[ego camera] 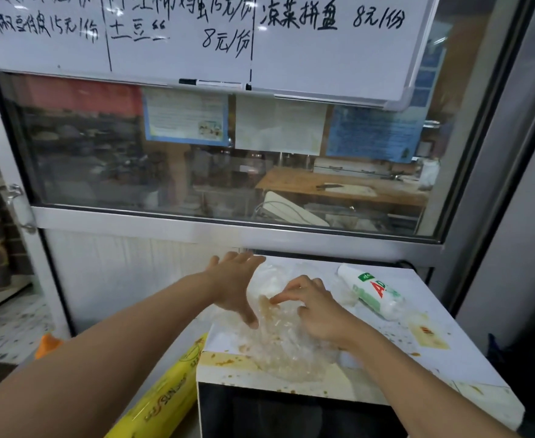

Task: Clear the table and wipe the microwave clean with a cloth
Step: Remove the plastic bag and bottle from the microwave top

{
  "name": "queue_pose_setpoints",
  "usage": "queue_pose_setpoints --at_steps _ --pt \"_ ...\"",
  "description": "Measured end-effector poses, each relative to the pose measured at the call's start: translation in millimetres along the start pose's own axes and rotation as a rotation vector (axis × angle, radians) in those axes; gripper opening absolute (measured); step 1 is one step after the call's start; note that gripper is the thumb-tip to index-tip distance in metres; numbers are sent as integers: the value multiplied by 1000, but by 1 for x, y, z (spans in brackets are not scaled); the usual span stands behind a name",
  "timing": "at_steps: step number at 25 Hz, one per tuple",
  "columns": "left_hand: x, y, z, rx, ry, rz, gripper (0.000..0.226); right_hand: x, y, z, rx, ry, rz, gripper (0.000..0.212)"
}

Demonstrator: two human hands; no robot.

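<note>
Microwave [443,314] sits low centre-right, white top w/ brown stains & crumbs, esp. along near edge; dark door just visible below. A crumpled clear plastic bag [278,336] lies on the top's left half, greasy, w/ brownish residue inside, reaching from near edge to approx. mid-top.

Left hand [237,286] over the bag's left side, at the microwave's left edge: fingers straight & spread, pointing far, thumb down touching the plastic; nothing gripped. Right hand [313,305] on the bag's right part, fingers curled, index & thumb pinching the film near bag centre.

White bottle [370,294] w/ green/red label lies on its side at far right of the top, just beside the bag, cap end pointing far-left. Small yellowish sticker [428,335] w/ red marks on the top, near-right of the bottle, apart from it.

Yellow wrap roll [161,396] leans left of the microwave, touching its near-left corner, running near-left. Orange item [47,344] on the floor farther left; can't tell what it is.

Behind: window [228,172] w/ papers stuck on the glass, a kitchen counter seen through it. Whiteboard [196,36] w/ handwritten menu & prices hangs above, marker [210,81] on its ledge.

No cloth visible.
</note>
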State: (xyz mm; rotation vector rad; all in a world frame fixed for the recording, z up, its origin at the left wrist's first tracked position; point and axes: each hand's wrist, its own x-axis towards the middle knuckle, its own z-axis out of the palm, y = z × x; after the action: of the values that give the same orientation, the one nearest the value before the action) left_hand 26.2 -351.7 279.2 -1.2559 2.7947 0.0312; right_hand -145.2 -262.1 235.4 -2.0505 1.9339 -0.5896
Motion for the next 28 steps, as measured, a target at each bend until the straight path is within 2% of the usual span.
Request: queue_pose_setpoints --at_steps 4,6,9,12,15,19,21,24,28 --pt "26 10 2 -23 -168 -1 124 -2 11 4 49 -79 -35 78" --pt "31 13 7 -58 -186 21 111 -4 13 1 75 -49 -41 73" --pt "29 16 14 -87 -130 72 70 -10 19 -11 151 207 47 58" --pt "21 20 20 -50 -48 111 44 -15 28 -27 185 383 127 49" --pt "15 21 18 -19 39 135 32 -21 39 -42 207 481 198 43" --pt "13 20 -9 -51 138 103 30 -29 67 -57 192 610 333 37" --pt "13 21 -23 -12 188 80 34 -28 81 -62 138 580 429 45" --pt "17 26 -32 11 272 38 37 -27 90 -65 50 414 522 62" --pt "23 34 -31 17 282 -20 40 -23 100 -59 -35 274 563 75"
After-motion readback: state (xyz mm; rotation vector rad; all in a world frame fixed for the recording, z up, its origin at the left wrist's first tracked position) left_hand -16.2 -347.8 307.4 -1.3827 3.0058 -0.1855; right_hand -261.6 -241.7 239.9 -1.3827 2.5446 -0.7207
